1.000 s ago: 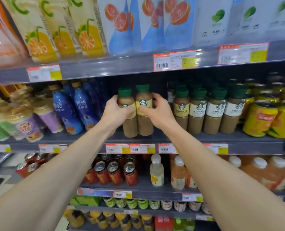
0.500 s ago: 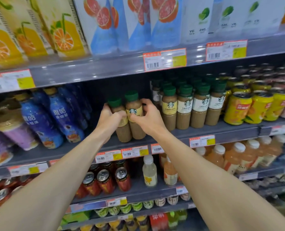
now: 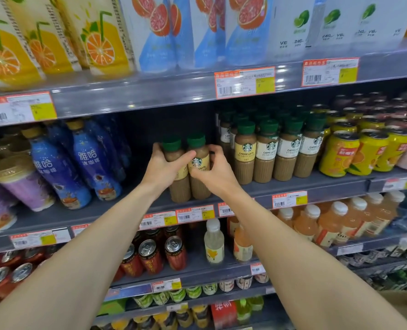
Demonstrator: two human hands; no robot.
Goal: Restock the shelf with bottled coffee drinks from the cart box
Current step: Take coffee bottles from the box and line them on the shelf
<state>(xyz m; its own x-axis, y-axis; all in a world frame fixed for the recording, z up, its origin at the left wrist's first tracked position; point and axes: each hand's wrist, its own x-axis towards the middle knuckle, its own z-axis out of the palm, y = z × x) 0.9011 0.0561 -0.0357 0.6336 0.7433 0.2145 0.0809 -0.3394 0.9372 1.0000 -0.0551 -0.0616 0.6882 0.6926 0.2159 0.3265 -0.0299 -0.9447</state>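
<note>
Green-capped and filled with tan coffee, two bottles stand side by side, touching, on the grey middle shelf (image 3: 316, 186), and both hands are on them. The left hand (image 3: 165, 166) wraps the left bottle (image 3: 177, 177) with fingers behind it and the thumb across its front; the right hand (image 3: 215, 171) curls around the right bottle (image 3: 198, 167), thumb on the mermaid-logo label, fingers round the far side. Both bottles have their bases down on the shelf board, upright.

Just to the right of this pair, with a small gap, stands the stocked row of coffee bottles (image 3: 278, 151): four across the front, one labelled cheese latte and three caffe latte, with more green caps ranked behind that I cannot count. Further right of that row sit yellow cans (image 3: 354, 153), three clear at the front. Left of the held pair, across an open stretch of shelf, are blue bottles (image 3: 78, 167), two plainly in front, and a purple cup (image 3: 24, 184) beyond them.

Above the pair, juice cartons (image 3: 97, 36) line the upper shelf: three orange-printed ones, then grapefruit and lime. Below the pair, three red cans (image 3: 154, 256) show their tops at the front, beside one pale bottle (image 3: 213, 241) with a white cap.
</note>
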